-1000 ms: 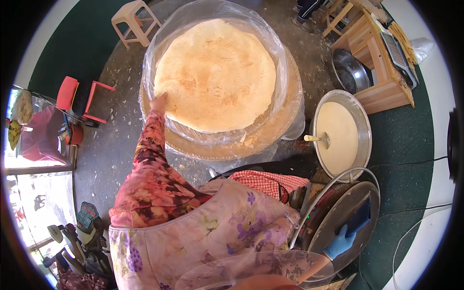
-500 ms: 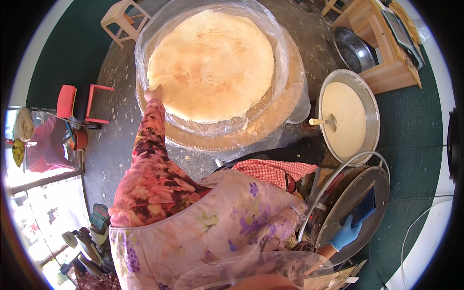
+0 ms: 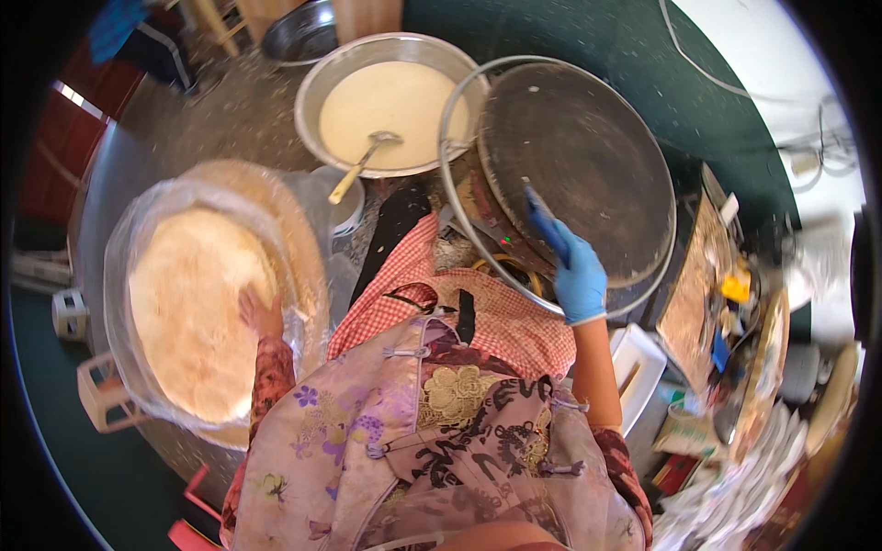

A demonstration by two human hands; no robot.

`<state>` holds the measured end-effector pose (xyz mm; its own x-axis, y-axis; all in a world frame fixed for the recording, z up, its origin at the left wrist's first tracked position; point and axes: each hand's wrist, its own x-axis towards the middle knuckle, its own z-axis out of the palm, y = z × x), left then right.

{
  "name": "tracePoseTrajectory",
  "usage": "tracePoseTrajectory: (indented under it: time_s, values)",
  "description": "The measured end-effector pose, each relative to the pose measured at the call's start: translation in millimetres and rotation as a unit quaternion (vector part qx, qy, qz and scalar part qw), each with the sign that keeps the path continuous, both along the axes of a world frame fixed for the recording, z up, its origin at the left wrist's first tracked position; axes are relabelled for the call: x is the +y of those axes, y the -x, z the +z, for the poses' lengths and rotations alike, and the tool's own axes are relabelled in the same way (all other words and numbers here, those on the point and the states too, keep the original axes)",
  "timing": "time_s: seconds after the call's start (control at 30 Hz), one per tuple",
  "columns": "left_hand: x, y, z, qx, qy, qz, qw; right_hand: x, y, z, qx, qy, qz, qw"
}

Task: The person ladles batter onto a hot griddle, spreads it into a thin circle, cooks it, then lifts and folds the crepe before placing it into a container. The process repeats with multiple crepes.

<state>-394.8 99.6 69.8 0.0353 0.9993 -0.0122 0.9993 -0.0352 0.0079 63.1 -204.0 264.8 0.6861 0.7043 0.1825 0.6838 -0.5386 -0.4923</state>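
My left hand [image 3: 262, 314], bare with its fingers apart, rests at the right edge of a pile of thin round pale pancakes [image 3: 188, 303]. Clear plastic sheeting [image 3: 119, 243] surrounds the pile, which lies on a broad round woven tray [image 3: 299, 220]. In a blue glove, my right hand [image 3: 581, 280] grips a flat blue scraper [image 3: 546, 225] at the near left edge of a large round dark griddle [image 3: 579, 165]. The griddle's surface is bare apart from small crumbs. A pale metal ring [image 3: 447, 165] runs around it.
Beyond my lap stands a metal basin [image 3: 312, 129] of cream-coloured batter, with a ladle [image 3: 347, 182] in it. A white tray [image 3: 643, 354] and a cluttered board [image 3: 689, 317] lie right of my right arm. Stools [image 3: 101, 390] stand far left; another person's legs [image 3: 165, 50] show at upper left.
My view has swung right toward the griddle. The left hand has moved from the pile's far left edge to its right edge. My right hand still holds the scraper, now at the griddle's near edge.
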Motion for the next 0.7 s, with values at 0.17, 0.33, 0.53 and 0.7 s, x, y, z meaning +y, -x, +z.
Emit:
tracePoseTrajectory:
  time_s: [0.17, 0.33, 0.53, 0.7]
  values:
    - [-3.2, -12.4, 9.0, -0.049, -0.042, -0.026, 0.998, 48.8, 3.7, -6.8, 0.022, 0.074, 0.048, 0.996]
    - [-20.9, -106.3, 35.0, -0.133, -0.077, -0.182, 0.971, 169.3, -43.5, -13.7, 0.039, 0.121, 0.054, 0.990]
    - [-27.8, -201.6, 59.4, -0.281, -0.032, -0.311, 0.907, 129.8, -222.6, 3.7, 0.026, 0.197, -0.128, 0.972]
    - [-24.4, -225.2, 55.8, -0.327, 0.008, -0.299, 0.896, -74.2, -304.8, -6.1, -0.012, 0.161, -0.343, 0.925]
